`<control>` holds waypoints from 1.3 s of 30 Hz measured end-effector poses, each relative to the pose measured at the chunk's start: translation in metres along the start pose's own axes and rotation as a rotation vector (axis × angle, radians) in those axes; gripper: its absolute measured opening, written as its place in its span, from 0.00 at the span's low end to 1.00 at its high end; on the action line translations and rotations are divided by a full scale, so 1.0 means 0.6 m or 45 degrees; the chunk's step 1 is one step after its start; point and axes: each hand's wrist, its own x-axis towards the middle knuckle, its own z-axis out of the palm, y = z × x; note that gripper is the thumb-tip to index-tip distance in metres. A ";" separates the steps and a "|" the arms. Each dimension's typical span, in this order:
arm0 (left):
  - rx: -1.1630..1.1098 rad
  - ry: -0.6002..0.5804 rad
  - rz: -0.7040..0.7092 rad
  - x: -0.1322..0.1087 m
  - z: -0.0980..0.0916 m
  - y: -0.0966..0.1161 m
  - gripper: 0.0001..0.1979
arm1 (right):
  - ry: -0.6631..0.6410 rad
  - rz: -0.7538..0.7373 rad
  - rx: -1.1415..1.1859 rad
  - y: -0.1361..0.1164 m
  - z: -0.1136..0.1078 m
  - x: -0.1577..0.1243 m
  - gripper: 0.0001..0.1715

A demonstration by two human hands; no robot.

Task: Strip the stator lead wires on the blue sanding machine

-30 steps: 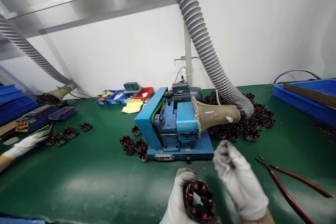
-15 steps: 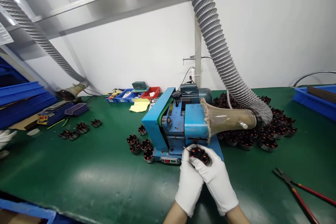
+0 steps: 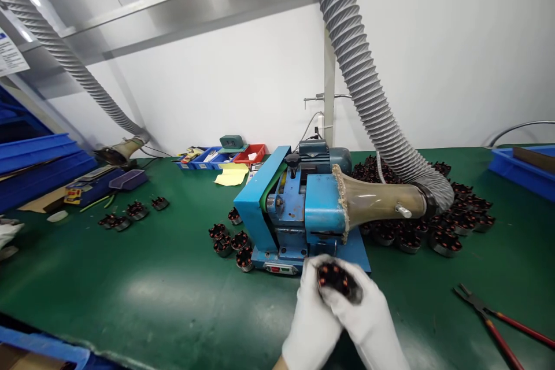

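Observation:
Both my hands, in white gloves, grip one motor stator (image 3: 333,278), a round black part with copper windings and a dark rim. My left hand (image 3: 310,312) wraps its left side, and my right hand (image 3: 368,306) closes around the right side with the thumb across the front. Slight motion blur softens the part. Just beyond it stands a blue belt-driven grinding machine (image 3: 292,202), its dust hood (image 3: 381,199) joined to a grey hose (image 3: 359,58). The held stator is apart from the machine.
Several stators (image 3: 229,241) stand left of the machine, with a large heap (image 3: 446,225) behind and right of it. Long-handled pliers (image 3: 485,309) lie at the right. Blue bins (image 3: 39,156) stand far left, and another person's gloved hand (image 3: 8,234) shows at the left edge.
My hands have drawn the stator back from the machine, toward me and slightly downward in view. It appears more tilted now. The camera has shifted slightly.

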 end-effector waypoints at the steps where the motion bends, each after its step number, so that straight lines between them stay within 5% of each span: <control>1: 0.049 -0.043 -0.022 -0.014 -0.011 0.001 0.23 | -0.037 0.013 0.101 0.001 -0.010 -0.012 0.24; 4: 0.090 -0.215 -0.177 -0.047 -0.043 0.014 0.38 | -0.223 0.084 0.410 -0.006 -0.046 -0.043 0.28; 10: -0.186 -0.472 -0.358 -0.063 -0.054 0.046 0.31 | -0.479 -0.055 0.077 -0.065 -0.075 -0.057 0.20; 14: -0.270 -0.461 -0.380 -0.066 -0.035 0.034 0.21 | -0.462 0.035 0.182 -0.087 -0.053 -0.051 0.04; 16: -0.369 -0.483 -0.481 -0.066 -0.029 0.023 0.15 | -0.435 0.177 0.412 -0.086 -0.046 -0.049 0.09; 20: -0.455 -0.586 -0.585 -0.067 -0.044 0.011 0.21 | -0.250 0.297 0.870 -0.086 -0.051 -0.054 0.17; 22: -0.426 -0.532 -0.502 -0.071 -0.060 0.014 0.28 | -0.179 0.139 0.764 -0.091 -0.058 -0.061 0.12; 24: -0.409 -0.491 -0.482 -0.075 -0.071 0.020 0.36 | -0.225 -0.124 0.351 -0.094 -0.062 -0.069 0.10; 26: -0.389 -0.426 -0.558 -0.076 -0.070 0.026 0.31 | -0.285 -0.365 -0.035 -0.092 -0.060 -0.073 0.16; 28: -0.376 -0.315 -0.667 -0.073 -0.059 0.027 0.22 | -0.273 -0.457 -0.122 -0.087 -0.054 -0.074 0.11; 30: -0.385 -0.240 -0.734 -0.070 -0.046 0.023 0.18 | -0.224 -0.352 0.084 -0.083 -0.049 -0.071 0.02; 35: -0.394 -0.237 -0.702 -0.067 -0.045 0.014 0.17 | -0.157 0.192 0.761 -0.091 -0.053 -0.063 0.15; 39: -0.266 -0.306 -0.483 -0.077 -0.051 0.026 0.19 | -0.309 0.160 0.512 -0.098 -0.050 -0.060 0.22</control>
